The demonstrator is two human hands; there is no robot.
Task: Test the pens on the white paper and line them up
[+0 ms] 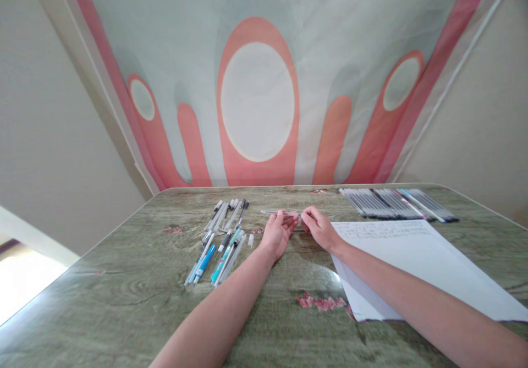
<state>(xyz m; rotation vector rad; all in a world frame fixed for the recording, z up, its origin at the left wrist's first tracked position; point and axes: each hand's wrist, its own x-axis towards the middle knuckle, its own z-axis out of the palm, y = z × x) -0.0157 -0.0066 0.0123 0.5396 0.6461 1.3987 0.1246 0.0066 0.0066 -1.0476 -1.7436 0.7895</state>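
While left hand (277, 235) holds slim clear pen (270, 212) between thumb and fingers in head view, right hand (322, 229) pinches its right end, probably to keep it level; grip hides that end; pen over wood-grain table (103, 296), between loose pens (221, 215) and paper sheet (416, 263); right forearm (391, 286) covers part of sheet; blue pen (205, 263), white cap (251, 240) lie left; pen row (391, 203) beyond sheet, likely spread so each shows

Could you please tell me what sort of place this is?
Probably a room in a home: a wood-patterned table bears loose pens, a row of pens and white paper, before a pink-and-grey wall covering.
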